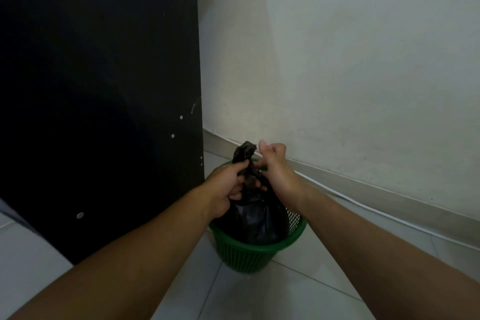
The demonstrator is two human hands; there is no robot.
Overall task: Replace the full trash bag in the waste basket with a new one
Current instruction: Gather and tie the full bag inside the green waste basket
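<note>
Both my forearms reaching toward 12 o'clock, left hand (228, 187) curled round the gathered neck of the black trash bag (257, 213), right hand (272, 163) pinching it from 3 o'clock, bag seated in green basket (249, 254) on tile floor (259, 299).

- The trash bag (255, 218) I hold is glossy black, wrinkled grey at its gathered top.
- The waste basket (249, 254) is green with an open mesh pattern.
- The panel (98, 86) is black, dotted with silver screws.
- The wall (350, 60) is off-white.
- The floor tiles (272, 299) are white with thin grey joints.
</note>
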